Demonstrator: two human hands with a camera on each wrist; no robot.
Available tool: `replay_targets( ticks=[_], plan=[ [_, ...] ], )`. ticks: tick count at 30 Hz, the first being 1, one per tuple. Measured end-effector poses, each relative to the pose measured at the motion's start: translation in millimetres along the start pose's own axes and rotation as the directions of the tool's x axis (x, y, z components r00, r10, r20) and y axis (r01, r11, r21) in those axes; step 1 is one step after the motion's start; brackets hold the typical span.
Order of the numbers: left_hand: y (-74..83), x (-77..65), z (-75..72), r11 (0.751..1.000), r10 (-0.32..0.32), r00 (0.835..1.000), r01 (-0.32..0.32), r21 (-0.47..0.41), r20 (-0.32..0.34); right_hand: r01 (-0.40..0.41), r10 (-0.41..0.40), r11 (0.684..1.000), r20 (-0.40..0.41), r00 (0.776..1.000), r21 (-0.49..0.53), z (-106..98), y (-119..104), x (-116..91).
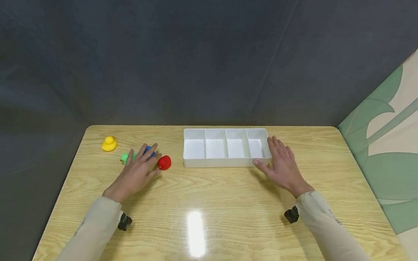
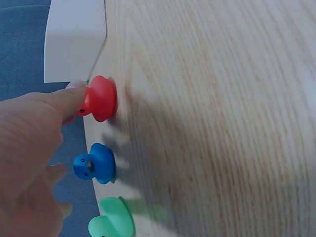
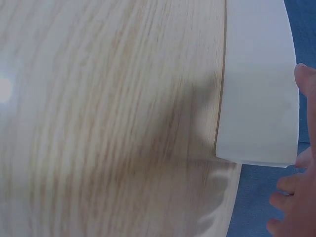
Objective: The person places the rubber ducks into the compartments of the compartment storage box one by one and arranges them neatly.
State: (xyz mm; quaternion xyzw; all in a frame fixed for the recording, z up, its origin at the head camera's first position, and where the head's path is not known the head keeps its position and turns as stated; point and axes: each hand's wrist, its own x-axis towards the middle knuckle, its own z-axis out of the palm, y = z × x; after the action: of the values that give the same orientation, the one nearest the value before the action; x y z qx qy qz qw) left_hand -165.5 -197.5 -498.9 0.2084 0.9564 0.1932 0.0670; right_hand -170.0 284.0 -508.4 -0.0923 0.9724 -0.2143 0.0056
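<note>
My left hand (image 1: 136,174) reaches over a group of small toy ducks with its fingers spread. Its thumb is right by the red duck (image 1: 164,163), overlapping its head in the left wrist view. The blue duck (image 2: 102,163) and the green duck (image 2: 117,217) stand in a row beside it, partly hidden by fingers in the head view. At the right end of a white tray (image 1: 217,162) is my right hand (image 1: 283,168), thumb at the front rim and fairly straight fingers along the end wall. Four compartments divide the tray, all bare inside.
A yellow duck (image 1: 109,144) sits at the far left corner of the wooden table (image 1: 218,203). Dark cloth (image 1: 184,55) hangs behind and left of the table. On the right is a patterned curtain (image 1: 414,175).
</note>
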Motion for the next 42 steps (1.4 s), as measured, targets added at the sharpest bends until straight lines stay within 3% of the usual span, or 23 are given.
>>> replay_targets(
  ticks=[10,33,42],
  plan=[
    [-1.6,-0.1,6.8,1.0,0.015,1.0,-0.015,-0.026,-0.007,-0.009,0.009,1.0,0.013,1.0,0.005,6,-1,1],
    [1.9,8.3,15.0,0.999,0.025,0.997,-0.022,0.034,-0.077,-0.037,0.038,0.997,-0.018,0.999,0.066,10,2,2],
    [4.3,9.3,16.5,0.999,0.02,0.998,-0.018,0.038,-0.062,-0.027,0.029,0.999,-0.044,0.999,0.041,9,1,3]
  ],
)
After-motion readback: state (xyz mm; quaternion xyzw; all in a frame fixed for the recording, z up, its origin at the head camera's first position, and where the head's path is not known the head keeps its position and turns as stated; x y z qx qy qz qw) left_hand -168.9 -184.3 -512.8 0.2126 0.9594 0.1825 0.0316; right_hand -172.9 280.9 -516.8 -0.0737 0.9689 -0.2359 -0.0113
